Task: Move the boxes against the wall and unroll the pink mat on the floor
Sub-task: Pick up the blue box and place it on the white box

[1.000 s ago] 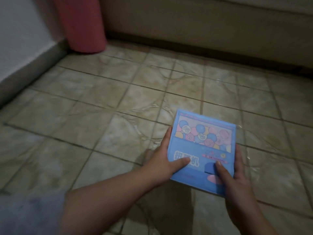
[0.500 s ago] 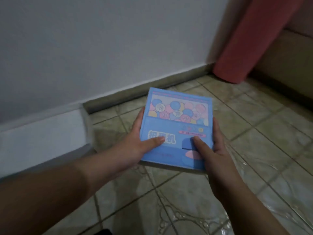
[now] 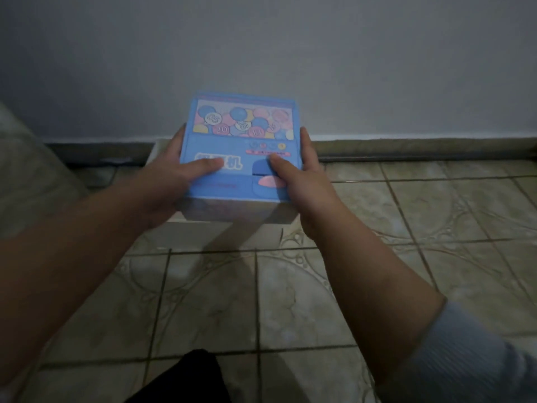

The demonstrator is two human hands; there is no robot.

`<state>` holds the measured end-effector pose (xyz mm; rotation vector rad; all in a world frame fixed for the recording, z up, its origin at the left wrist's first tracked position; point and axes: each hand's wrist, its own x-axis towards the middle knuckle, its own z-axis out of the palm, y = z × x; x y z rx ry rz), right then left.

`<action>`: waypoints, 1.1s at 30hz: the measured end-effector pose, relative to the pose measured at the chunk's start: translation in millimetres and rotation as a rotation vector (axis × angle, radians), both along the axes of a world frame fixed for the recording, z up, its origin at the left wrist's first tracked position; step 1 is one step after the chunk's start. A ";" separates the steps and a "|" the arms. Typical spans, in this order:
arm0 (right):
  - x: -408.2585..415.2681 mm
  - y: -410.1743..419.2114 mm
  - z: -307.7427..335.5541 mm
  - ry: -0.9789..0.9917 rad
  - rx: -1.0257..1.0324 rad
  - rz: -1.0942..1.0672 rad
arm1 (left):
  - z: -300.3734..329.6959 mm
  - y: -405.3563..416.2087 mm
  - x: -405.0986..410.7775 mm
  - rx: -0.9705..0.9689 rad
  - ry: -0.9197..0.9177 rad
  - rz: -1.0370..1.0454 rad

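Observation:
A flat blue box [image 3: 232, 158] printed with coloured balls is in both my hands, close to the grey wall [image 3: 261, 53]. My left hand [image 3: 174, 175] grips its left side, thumb lying across the top. My right hand [image 3: 302, 175] grips the right side, thumb on the top as well. Under the blue box a white box [image 3: 232, 237] sits on the floor against the skirting; whether the blue box rests on it I cannot tell. The pink mat is out of view.
Patterned beige floor tiles [image 3: 377, 271] spread in front of the wall. A dark skirting strip [image 3: 406, 149] runs along the wall's foot. A pale upholstered edge [image 3: 26, 175] stands at the left. Something dark, perhaps my leg [image 3: 186, 379], shows at the bottom.
I have turned left with the blue box and carried it toward the wall, over the white box. The rolled pink mat has left the view. Both hands keep their grip.

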<state>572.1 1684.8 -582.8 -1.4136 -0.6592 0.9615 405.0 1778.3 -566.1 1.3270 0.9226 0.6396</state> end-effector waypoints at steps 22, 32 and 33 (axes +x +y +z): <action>-24.6 72.9 -62.8 -0.163 -0.189 0.084 | -76.9 69.7 -23.7 -0.128 0.206 0.051; -5.6 14.8 -43.7 -0.310 -0.335 0.057 | -59.4 49.7 -13.4 0.353 0.884 0.169; 0.3 0.0 -37.9 -0.315 -0.337 0.043 | -53.2 39.5 -12.1 0.456 0.922 0.142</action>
